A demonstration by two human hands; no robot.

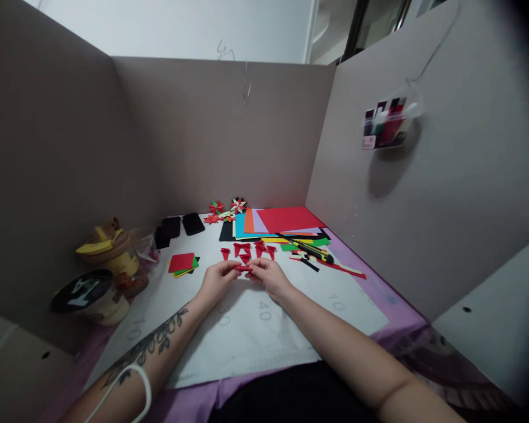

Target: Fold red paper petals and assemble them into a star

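Far left: we note a tub point(111, 306) with a dark lid point(83, 291) bearing pale lettering; a yellow-and-brown container point(126, 258) stands just behind it.
Back left: two flat black objects point(193, 224) lie side by side, too plain from here for us to identify.
Square papers: we see a small fanned stack point(181, 262), red on top, with green, yellow and black edges showing.
Left hand: our left hand point(218, 277) pinches one end of the piece between thumb and fingers.
Folded red paper piece: we hold this narrow piece point(244, 268) between both hands, over the white mat point(238, 346) and in front of the loose pieces.
Loose red folded pieces: we find a cluster point(241, 249) just beyond the fingertips; paper star ornaments point(238, 204) sit farther back.
Right hand: our right hand point(270, 276) pinches the other end, its fingertips near those of the left.
Back right: we see overlapping coloured sheets point(288, 220), red uppermost.
Utility knife: this yellow-and-black knife point(311, 249) lies aslant beside paper strips point(350, 270).
Right wall: a clear pouch point(388, 126) hangs, contents blurred to us.
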